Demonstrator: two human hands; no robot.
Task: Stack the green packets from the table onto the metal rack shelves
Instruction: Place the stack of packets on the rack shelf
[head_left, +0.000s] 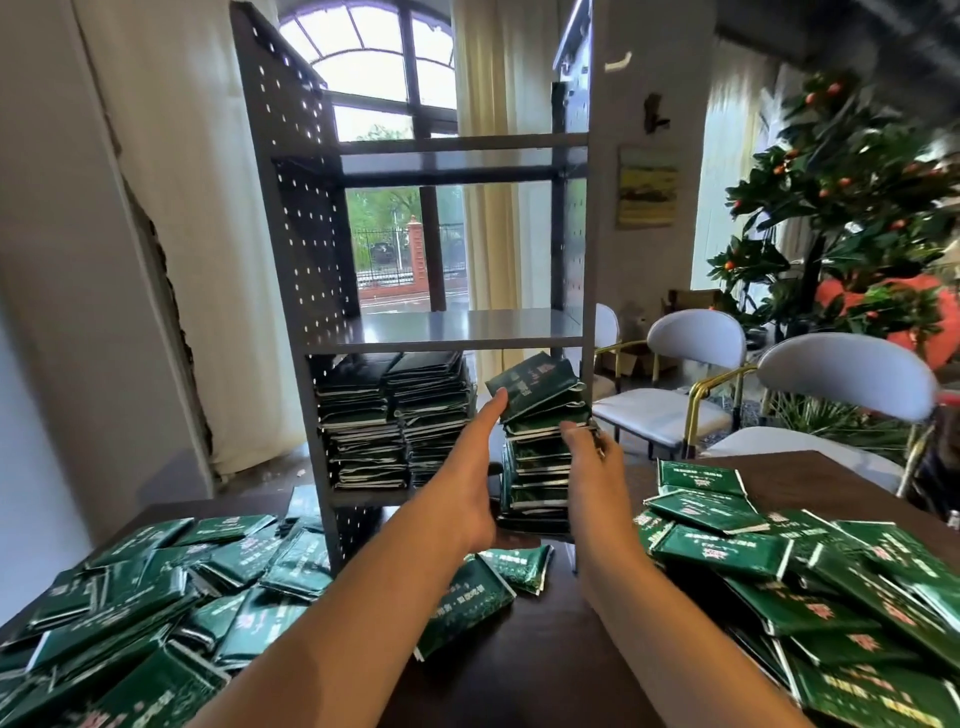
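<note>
We are reaching both hands into the rack (291, 218) ahead of us, working on the third stack (540, 457) on its bottom shelf. Our left hand (475, 486) is lying flat with straight fingers against the stack's left side, the fingertip touching the tilted top packet (535, 384). Our right hand (589, 467) is pressing on the stack's right side; its fingers are looking fairly straight too, though whether they are curling round a packet edge we cannot tell. Neither hand seems to be carrying anything; we are judging that we are squaring the pile up.

Just beyond our left hand, two finished stacks (395, 421) are already standing side by side, filling the bottom shelf nearly to the board above. The stack between our hands is reaching a similar height, but its top packet is sitting crooked.

Plenty is remaining. To the left of our left arm a loose heap (135, 603) is covering the table (561, 649), and to the right of our right arm another heap (810, 587) is lying just as thick. A couple of packets (483, 592) are lying between our forearms. The middle shelf (467, 325) above our hands is holding no packets, and the shelf over it shows none either. By our reckoning, we are well under halfway.
</note>
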